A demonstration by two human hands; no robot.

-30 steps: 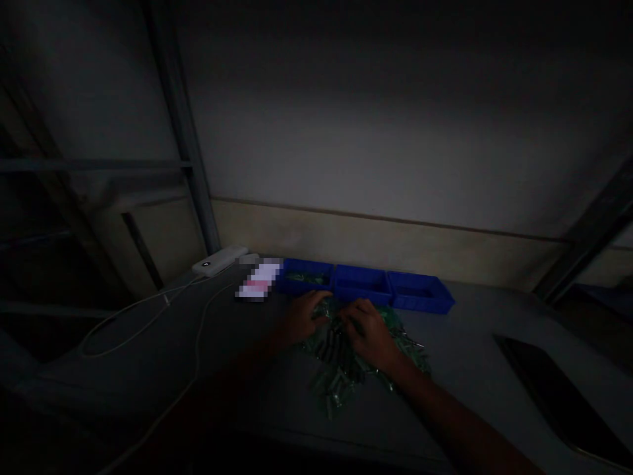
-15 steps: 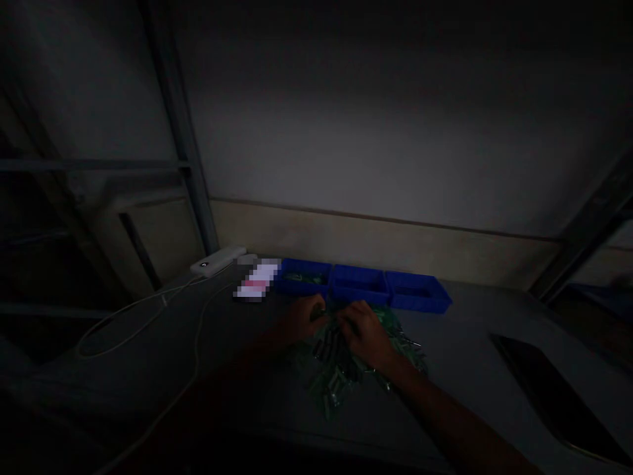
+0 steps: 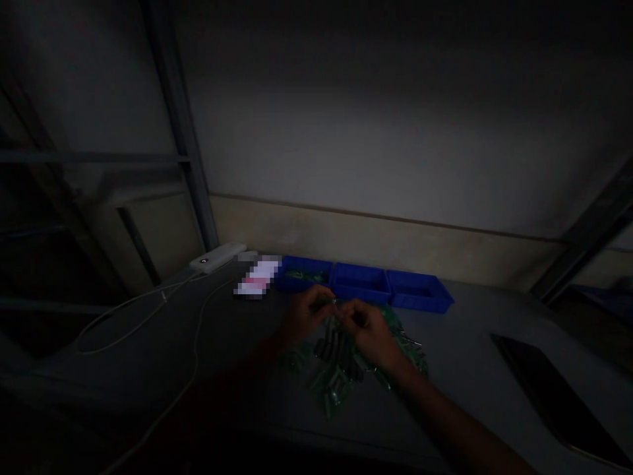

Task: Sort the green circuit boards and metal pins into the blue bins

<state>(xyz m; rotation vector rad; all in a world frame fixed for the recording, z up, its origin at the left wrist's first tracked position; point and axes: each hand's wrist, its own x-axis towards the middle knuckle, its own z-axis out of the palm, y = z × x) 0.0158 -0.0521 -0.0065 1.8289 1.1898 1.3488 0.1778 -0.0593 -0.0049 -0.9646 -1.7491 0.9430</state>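
The scene is very dark. A heap of small green parts [image 3: 346, 369] lies on the grey table [image 3: 237, 356] in front of three blue bins [image 3: 361, 284] set side by side. My left hand [image 3: 305, 315] and my right hand [image 3: 370, 333] hover just above the far side of the heap, fingertips pinched towards each other around a small part [image 3: 335, 303] held between them. The left bin holds some green parts; the contents of the other two bins are too dim to make out.
A white charger block [image 3: 217, 258] with white cables [image 3: 148, 310] lies at the back left. A blurred white-and-pink item [image 3: 257, 277] lies beside the left bin. A dark flat panel [image 3: 554, 389] sits at the right. Metal shelf uprights stand on both sides.
Both hands have lifted off the heap and come together, pinching a small part between them; before, they lay spread on the green parts.
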